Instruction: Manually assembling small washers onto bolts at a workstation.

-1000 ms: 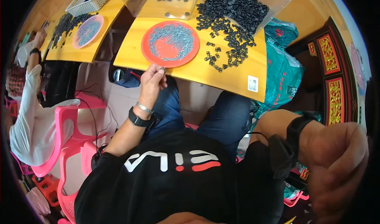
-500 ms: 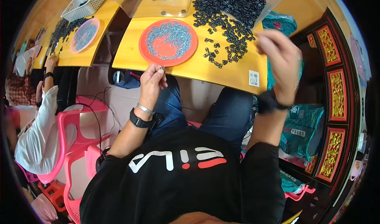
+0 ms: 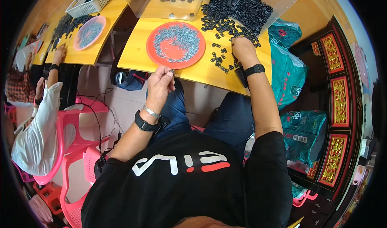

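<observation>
My left hand (image 3: 160,84) is closed in a pinch at the table's front edge, just below the red plate (image 3: 151,52). A small dark piece (image 3: 172,71) shows between its thumb and forefinger. The plate holds a ring of loose silvery screws (image 3: 177,36). My right hand (image 3: 244,50) is down among the loose black plastic pieces (image 3: 220,58) on the right of the table. Its fingers are curled and pressed together, and their tips are hidden from view. A larger heap of the same black pieces (image 3: 238,8) spills from a clear plastic bin (image 3: 284,7).
Another clear bin (image 3: 147,8) stands behind the plate. On the neighbouring yellow table (image 3: 86,56) are a pink bowl of screws (image 3: 100,32), more black pieces and a white basket (image 3: 94,6). A co-worker's hand (image 3: 60,52) works there. Green bags (image 3: 288,70) stand right of my table.
My right hand has come down from the raised position right of the table, moving left into the black pieces. My left hand keeps its pinch at the table edge. The view has shifted slightly.
</observation>
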Available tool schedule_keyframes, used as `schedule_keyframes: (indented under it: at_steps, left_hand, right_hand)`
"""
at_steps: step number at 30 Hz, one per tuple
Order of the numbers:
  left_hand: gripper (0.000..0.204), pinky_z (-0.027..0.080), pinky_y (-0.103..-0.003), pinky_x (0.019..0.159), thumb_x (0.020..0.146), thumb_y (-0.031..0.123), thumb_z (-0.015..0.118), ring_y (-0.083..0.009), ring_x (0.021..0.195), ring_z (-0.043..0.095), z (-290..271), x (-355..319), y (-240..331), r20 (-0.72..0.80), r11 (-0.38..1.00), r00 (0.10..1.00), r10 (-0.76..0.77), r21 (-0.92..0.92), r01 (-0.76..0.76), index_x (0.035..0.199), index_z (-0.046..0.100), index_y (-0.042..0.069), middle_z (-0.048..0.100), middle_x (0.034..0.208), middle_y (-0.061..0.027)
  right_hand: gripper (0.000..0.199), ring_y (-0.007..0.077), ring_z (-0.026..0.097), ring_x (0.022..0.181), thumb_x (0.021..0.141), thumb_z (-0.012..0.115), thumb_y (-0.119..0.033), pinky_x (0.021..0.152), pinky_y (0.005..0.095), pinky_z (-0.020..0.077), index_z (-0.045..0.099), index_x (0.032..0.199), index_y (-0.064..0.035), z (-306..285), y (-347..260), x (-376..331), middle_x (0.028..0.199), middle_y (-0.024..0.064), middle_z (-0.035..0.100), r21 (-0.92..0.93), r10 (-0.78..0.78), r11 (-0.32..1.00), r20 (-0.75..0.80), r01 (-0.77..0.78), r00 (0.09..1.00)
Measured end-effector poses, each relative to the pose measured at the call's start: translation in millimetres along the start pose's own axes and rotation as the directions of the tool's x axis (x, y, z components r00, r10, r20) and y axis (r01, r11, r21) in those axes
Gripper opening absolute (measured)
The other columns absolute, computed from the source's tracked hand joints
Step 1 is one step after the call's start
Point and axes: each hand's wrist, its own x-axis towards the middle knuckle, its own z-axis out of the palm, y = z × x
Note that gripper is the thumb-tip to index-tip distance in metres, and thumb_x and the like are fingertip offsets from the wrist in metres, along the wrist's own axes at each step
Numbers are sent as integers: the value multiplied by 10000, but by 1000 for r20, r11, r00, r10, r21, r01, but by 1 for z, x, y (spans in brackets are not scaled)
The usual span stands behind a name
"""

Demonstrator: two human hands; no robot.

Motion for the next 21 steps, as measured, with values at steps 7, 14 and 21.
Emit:
schedule_keyframes:
  at_steps: [7, 14, 21]
  left_hand:
    - [133, 354, -187, 437, 869, 148, 480, -66, 485, 476, 0, 0, 0, -9, 1000, 1000, 4, -23, -5, 768, 505, 65, 506, 616, 3]
    - [128, 364, -188, 448, 869, 155, 484, -64, 493, 473, 0, -2, 2, 3, 1000, 1000, -7, -27, 7, 791, 519, 60, 502, 617, 5]
    - [125, 367, -191, 463, 869, 156, 481, -62, 508, 466, 6, -9, 9, 44, 1000, 999, -27, -14, 28, 799, 517, 58, 498, 628, 3]
  right_hand:
    - [204, 344, 619, 763, 794, 517, -110, 717, 418, 492, 670, 900, -27, 2, 4, 0, 821, 199, 629, 165, 12, 986, -182, 18, 983]
    - [205, 78, 592, 693, 879, 554, -65, 638, 197, 500, 588, 1065, 14, -40, -15, -22, 833, 35, 633, 971, 92, -48, 237, -233, 967]
    - [203, 93, 604, 709, 888, 531, -55, 657, 215, 518, 558, 1079, 7, -47, -48, -46, 877, 63, 625, 853, -155, -426, 259, -301, 953]
